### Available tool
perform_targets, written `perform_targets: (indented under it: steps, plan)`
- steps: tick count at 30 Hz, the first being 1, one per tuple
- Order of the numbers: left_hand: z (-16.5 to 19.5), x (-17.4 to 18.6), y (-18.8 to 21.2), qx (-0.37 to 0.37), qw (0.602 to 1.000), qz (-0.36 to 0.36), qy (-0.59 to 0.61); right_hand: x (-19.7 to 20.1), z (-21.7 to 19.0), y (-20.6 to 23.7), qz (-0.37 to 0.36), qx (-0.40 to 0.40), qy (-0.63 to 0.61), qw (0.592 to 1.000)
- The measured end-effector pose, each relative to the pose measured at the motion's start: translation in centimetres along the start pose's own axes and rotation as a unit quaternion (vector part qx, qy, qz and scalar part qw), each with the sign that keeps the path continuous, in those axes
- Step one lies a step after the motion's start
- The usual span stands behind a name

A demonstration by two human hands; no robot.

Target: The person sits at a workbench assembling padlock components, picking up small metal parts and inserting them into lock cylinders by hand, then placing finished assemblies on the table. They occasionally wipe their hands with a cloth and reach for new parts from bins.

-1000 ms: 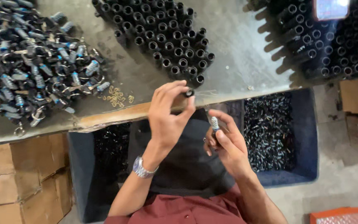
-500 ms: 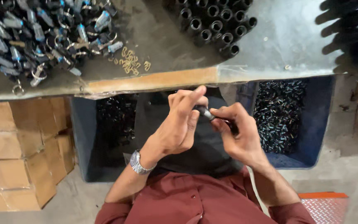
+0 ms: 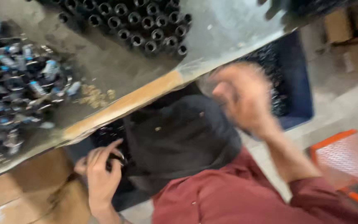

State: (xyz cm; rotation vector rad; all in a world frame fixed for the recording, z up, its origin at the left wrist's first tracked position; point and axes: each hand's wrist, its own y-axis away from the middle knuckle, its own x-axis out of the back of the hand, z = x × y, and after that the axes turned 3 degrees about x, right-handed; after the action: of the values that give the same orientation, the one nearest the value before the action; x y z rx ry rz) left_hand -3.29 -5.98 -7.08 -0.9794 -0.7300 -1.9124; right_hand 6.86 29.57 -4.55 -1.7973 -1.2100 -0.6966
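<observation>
Now we note hands parted since half second ago. Left hand (image 3: 101,172) dropped below counter (image 3: 125,103) front edge, fingers curled on small dark ring-like part (image 3: 117,159) over bin. Right hand (image 3: 242,97) raised near counter edge, blurred; grip undeterminable. Suggests fresh part being fetched.

A grey metal-topped workbench (image 3: 224,37) runs slantwise across the view, its near edge faced with a pale wooden strip (image 3: 129,103). On it, at the top, stands a tight cluster of black tubes (image 3: 141,25), open ends up. At the left lies a loose heap of small black and silver parts (image 3: 13,91). Just beside that heap sits a little scatter of brass-coloured bits (image 3: 96,96).
</observation>
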Motion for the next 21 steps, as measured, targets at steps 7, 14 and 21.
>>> perform_targets:
  steps: [7,14,21]
  plan:
    - [1.3,0.8,-0.3,-0.097,0.972,0.171,0.126,-1.6,1.8,1.0,-0.074,-0.040,0.203,0.976]
    - [0.2,1.8,-7.5,-0.015,0.929,0.304,-0.208,-0.5,2.7,1.0,0.112,0.086,0.137,0.980]
    - [2.1,4.8,-9.4,-0.001,0.913,0.283,-0.293,-2.9,0.1,2.4,0.124,-0.069,-0.255,0.957]
